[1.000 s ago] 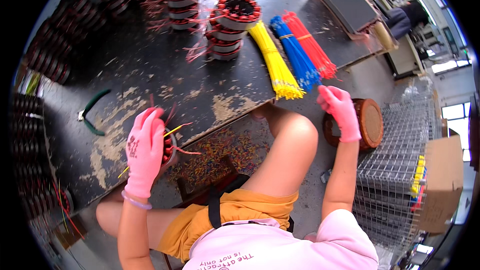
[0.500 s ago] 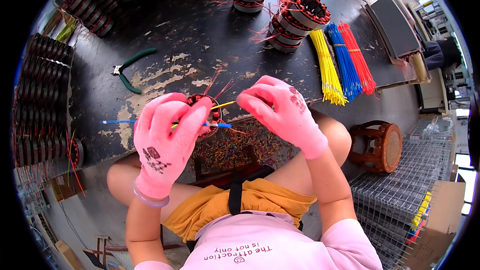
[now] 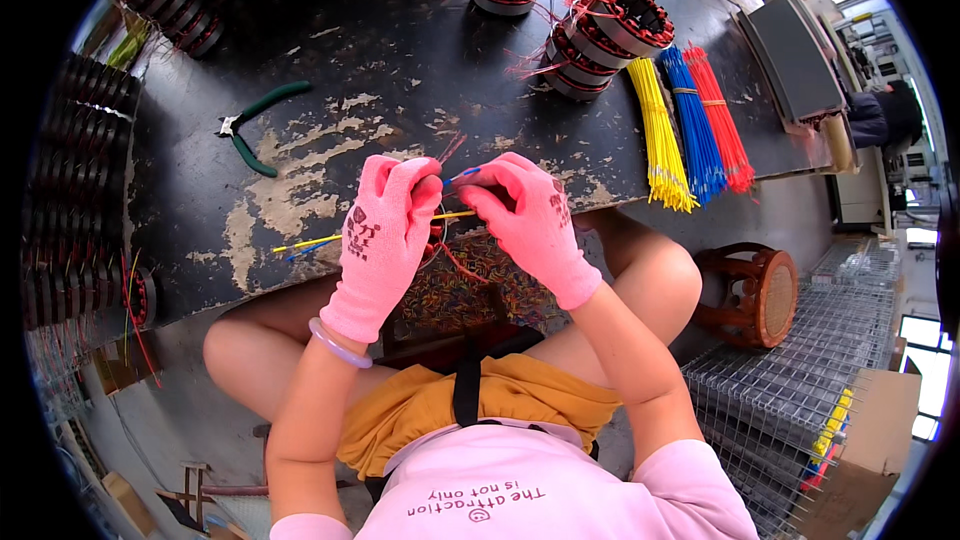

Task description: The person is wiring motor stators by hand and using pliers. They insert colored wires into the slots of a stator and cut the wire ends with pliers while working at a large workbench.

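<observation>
Left of the yellow bundle [image 3: 660, 135] I see passing room, hemmed by coil rings [image 3: 590, 60] and the right hand [image 3: 535, 232].

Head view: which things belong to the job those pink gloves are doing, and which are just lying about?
Seems part of the job:
thin yellow wire between the pink-gloved left hand and right hand
thin blue wire
red-wired round coil
tied yellow wire bundle, blue bundle, red bundle

Probably just lying about:
green-handled metal pliers, untouched
round brown wooden stool
brown cardboard box

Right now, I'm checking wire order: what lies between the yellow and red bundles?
In the head view, the blue bundle lies between the yellow bundle and the red bundle.
</observation>
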`<state>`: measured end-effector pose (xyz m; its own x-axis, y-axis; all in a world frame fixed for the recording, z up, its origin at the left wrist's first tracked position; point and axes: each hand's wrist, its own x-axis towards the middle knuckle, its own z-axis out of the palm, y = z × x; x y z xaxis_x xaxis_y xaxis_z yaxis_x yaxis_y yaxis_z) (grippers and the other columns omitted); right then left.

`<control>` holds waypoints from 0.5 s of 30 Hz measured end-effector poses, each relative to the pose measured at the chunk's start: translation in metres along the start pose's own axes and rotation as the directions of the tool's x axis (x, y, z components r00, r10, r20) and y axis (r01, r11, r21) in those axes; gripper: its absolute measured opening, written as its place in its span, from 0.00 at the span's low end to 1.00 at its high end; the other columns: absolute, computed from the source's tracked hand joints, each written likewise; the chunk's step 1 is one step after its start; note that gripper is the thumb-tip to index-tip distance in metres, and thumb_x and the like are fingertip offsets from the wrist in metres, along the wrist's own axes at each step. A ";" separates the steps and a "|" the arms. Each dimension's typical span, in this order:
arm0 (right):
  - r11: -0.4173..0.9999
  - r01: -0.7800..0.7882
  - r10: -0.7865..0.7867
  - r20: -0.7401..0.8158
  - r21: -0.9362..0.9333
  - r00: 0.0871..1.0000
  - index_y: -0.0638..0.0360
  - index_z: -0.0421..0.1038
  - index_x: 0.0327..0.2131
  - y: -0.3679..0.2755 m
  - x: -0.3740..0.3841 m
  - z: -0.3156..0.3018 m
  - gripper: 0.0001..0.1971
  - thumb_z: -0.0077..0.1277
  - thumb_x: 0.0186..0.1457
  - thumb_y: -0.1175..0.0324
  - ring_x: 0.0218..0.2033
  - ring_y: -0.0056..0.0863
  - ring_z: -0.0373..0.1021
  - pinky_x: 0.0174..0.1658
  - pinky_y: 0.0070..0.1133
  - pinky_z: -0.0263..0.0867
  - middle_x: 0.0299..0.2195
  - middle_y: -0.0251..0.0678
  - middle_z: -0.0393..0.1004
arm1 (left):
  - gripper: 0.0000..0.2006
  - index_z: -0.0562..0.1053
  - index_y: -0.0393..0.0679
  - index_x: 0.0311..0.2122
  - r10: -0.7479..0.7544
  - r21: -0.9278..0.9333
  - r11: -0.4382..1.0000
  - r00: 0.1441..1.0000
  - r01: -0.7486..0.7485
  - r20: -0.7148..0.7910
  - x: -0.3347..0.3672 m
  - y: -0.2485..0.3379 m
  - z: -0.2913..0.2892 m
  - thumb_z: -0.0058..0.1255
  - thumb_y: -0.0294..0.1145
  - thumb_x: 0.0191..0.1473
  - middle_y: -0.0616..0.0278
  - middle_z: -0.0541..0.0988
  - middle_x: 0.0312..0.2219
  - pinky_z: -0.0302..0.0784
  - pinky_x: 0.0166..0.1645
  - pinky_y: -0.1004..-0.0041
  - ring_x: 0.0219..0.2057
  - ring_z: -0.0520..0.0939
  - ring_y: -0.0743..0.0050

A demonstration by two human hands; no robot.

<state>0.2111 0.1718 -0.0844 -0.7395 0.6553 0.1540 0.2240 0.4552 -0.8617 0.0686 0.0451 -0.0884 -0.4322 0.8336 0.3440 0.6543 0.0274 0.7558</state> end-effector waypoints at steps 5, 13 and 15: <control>0.961 0.182 -0.215 -0.144 -0.209 0.966 0.51 0.79 0.33 -0.001 -0.021 -0.005 0.06 0.63 0.49 0.71 0.35 0.34 0.72 0.41 0.30 0.67 0.31 0.31 0.76 | 0.10 0.73 0.43 0.45 0.033 -0.003 0.999 0.989 -0.033 0.142 0.005 -0.004 -0.003 0.53 0.24 0.58 0.53 0.71 0.40 0.77 0.41 0.62 0.38 0.80 0.52; 0.952 0.262 -0.261 0.031 -0.155 0.965 0.56 0.77 0.37 0.000 -0.004 -0.015 0.06 0.57 0.54 0.73 0.41 0.41 0.74 0.45 0.31 0.71 0.38 0.35 0.79 | 0.09 0.74 0.43 0.43 0.057 0.080 0.993 0.955 -0.083 0.292 0.015 0.006 -0.016 0.53 0.24 0.57 0.54 0.72 0.40 0.77 0.41 0.60 0.39 0.80 0.49; 0.992 0.122 -0.119 0.091 -0.029 0.989 0.56 0.77 0.37 -0.007 0.000 -0.018 0.05 0.56 0.56 0.73 0.37 0.38 0.75 0.42 0.29 0.71 0.34 0.36 0.78 | 0.08 0.75 0.43 0.42 0.047 0.105 0.992 0.963 -0.077 0.265 0.015 0.010 -0.015 0.54 0.24 0.57 0.55 0.73 0.40 0.77 0.41 0.60 0.39 0.80 0.50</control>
<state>0.2213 0.1792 -0.0694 -0.8154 0.5392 0.2106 0.1504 0.5486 -0.8225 0.0596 0.0495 -0.0675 -0.2209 0.9504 0.2191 0.7469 0.0204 0.6646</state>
